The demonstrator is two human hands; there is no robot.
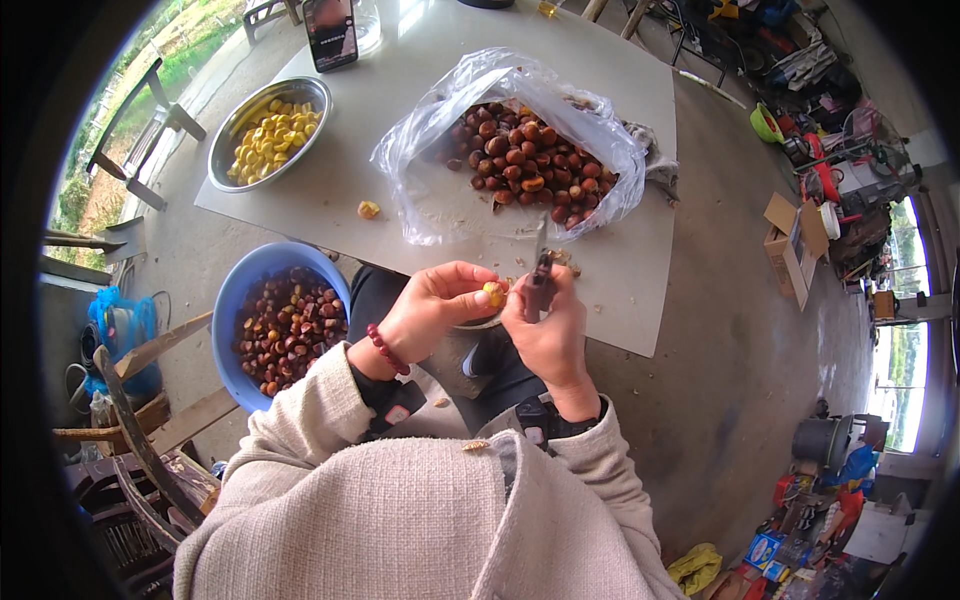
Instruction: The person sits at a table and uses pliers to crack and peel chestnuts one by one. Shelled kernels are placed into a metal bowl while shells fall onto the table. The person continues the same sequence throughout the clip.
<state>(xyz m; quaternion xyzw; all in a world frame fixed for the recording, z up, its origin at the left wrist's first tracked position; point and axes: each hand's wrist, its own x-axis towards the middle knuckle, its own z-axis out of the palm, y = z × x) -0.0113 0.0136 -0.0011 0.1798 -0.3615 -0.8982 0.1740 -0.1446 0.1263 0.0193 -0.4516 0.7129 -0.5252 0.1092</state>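
Between the thumb and fingers of my left hand is a yellow peeled chestnut. My right hand grips the dark handle of a small knife, its blurred blade pointing away from me. The two hands nearly meet at the table's near edge. Beyond them, brown chestnuts lie in an open clear plastic bag. One yellowish chestnut rests alone on the table. Yellow peeled chestnuts partly fill a steel bowl. Shell bits lie beyond my right hand.
A blue plastic basin with brown chestnuts or shells stands lower left, beside my legs. A phone stands upright at the far side of the grey table, next to a clear container. A cardboard box sits on the floor at right.
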